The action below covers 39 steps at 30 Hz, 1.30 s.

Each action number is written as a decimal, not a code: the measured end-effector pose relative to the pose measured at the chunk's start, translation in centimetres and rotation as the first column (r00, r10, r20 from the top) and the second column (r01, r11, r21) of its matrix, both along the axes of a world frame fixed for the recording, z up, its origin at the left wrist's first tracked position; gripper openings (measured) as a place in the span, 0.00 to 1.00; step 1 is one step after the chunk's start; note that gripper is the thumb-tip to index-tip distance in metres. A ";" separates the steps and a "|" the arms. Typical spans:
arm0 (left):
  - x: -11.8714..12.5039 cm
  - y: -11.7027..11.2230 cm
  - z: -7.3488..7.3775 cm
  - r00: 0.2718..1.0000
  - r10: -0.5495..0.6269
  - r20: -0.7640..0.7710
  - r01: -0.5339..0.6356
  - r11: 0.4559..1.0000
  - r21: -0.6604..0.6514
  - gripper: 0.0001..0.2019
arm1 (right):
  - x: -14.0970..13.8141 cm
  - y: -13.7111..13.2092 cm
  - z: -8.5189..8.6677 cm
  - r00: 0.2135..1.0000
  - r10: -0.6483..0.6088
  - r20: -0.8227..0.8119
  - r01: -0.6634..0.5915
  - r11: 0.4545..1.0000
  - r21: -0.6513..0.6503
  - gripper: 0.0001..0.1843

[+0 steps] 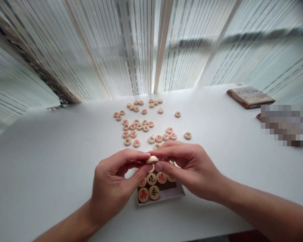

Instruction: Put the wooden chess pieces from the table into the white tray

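Between the fingertips of my left hand [118, 179] and my right hand [192, 166] is one round wooden Chinese chess piece [153, 159], seen edge-on. Both hands pinch it from opposite sides, and its marked face is hidden. Just below them lies a shallow open box [168, 194] on the table. Inside it, rows of pieces lie face up, among them a black-marked piece [154, 192] and a red-marked piece [143, 194] in the nearest row. My hands cover the back part of the box.
Several loose pieces [139, 127] are scattered over the white table [73, 161] beyond my hands, some face down. A flat brown-edged box [251, 96] lies at the back right, near a blurred-out object [288, 126]. Striped blinds [131, 47] hang behind the table.
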<state>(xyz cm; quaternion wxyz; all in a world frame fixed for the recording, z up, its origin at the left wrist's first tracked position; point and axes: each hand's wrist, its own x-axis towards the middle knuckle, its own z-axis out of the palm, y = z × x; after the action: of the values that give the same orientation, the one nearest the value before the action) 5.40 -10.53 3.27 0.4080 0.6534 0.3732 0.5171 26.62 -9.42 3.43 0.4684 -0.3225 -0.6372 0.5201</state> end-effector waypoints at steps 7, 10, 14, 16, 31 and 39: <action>-0.1 0.2 -0.1 0.999 0.034 0.009 -0.034 0.999 0.010 0.18 | 0.0 0.1 -0.1 0.996 -0.079 0.029 0.074 0.988 0.138 0.08; 0.0 0.3 0.2 1.000 0.022 0.018 -0.021 1.000 -0.009 0.18 | -0.1 0.0 0.0 0.998 -0.067 0.007 0.066 0.998 0.022 0.08; 0.0 0.3 0.5 0.999 0.042 0.007 -0.042 0.999 0.000 0.15 | -0.3 -0.1 0.0 0.990 -0.027 -0.136 -0.010 0.965 -0.262 0.13; -0.1 0.3 0.5 0.998 0.064 -0.008 -0.064 0.998 0.015 0.13 | -0.3 -0.1 -0.1 0.984 -0.005 -0.178 -0.056 0.939 -0.338 0.16; -0.2 0.3 0.1 0.998 -0.055 0.037 0.058 0.995 -0.080 0.17 | -0.1 0.1 0.1 0.960 0.046 -0.278 -0.184 0.848 -0.496 0.20; -0.3 0.4 0.2 1.000 -0.031 0.002 0.031 0.993 -0.111 0.15 | -0.3 0.4 0.2 0.937 0.063 -0.342 -0.230 0.850 -0.473 0.16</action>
<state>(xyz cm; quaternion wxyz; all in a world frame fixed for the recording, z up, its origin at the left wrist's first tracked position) 5.11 -10.16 3.52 0.4517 0.6352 0.3913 0.4893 26.32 -9.05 3.61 0.4209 -0.2969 -0.4184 0.7481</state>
